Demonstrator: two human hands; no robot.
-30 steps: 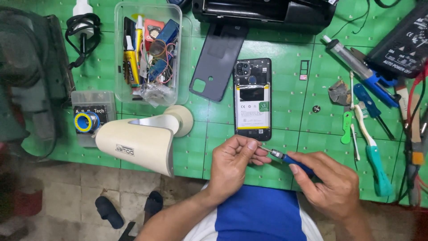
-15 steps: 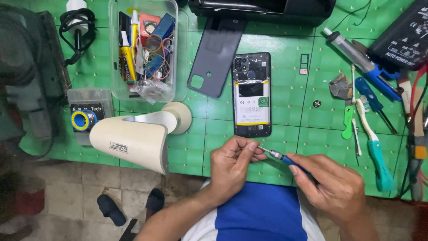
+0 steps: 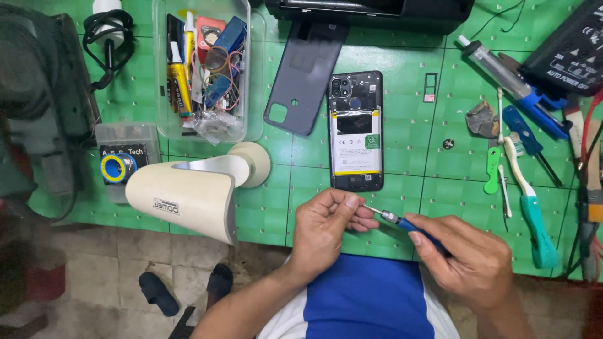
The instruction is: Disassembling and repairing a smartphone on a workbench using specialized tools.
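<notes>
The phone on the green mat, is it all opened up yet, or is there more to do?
Partly. The phone lies with its back cover off beside it, battery showing. The right hand holds a screwdriver; the left hand pinches its tip. The phone's inner parts are not yet removed.

The hands have barely shifted: the left hand (image 3: 330, 229) fingertips pinch closer over the screwdriver (image 3: 402, 223) tip.

The screwdriver (image 3: 402, 224) handle is mostly buried inside the right hand (image 3: 468, 260), and its tip vanishes behind the left hand (image 3: 326, 229) fingers, so whatever they pinch cannot be made out. The black device (image 3: 377, 11) at the top and the power supply (image 3: 568, 53) are cut off by the frame edges.
</notes>
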